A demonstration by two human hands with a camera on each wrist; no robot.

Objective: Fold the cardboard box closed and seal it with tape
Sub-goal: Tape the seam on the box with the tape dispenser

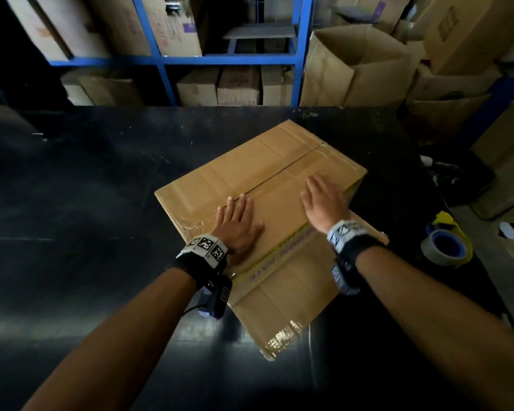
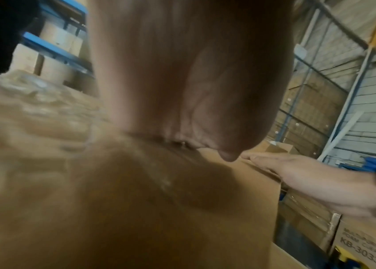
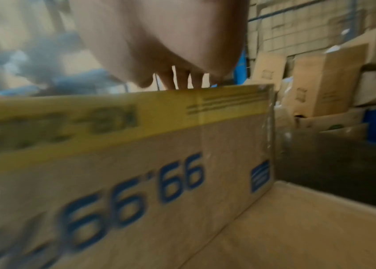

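Left hand (image 1: 238, 222) lies flat, fingers straight, pressing the top of the cardboard box (image 1: 258, 185) at frame centre. Right hand (image 1: 324, 203) is likewise flat and gripping nothing, on the top near its right edge. The box sits on a black table (image 1: 86, 188), flaps closed. A tape roll (image 1: 444, 247) rests at lower right, well apart. Blue shelving (image 1: 172, 59) with cartons fills the upper frame.

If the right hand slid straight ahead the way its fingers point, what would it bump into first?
Probably nothing on the box: the right hand lies flat on the cardboard box, fingers pointing at its far right edge. Past that comes bare black table, though depth is unclear.
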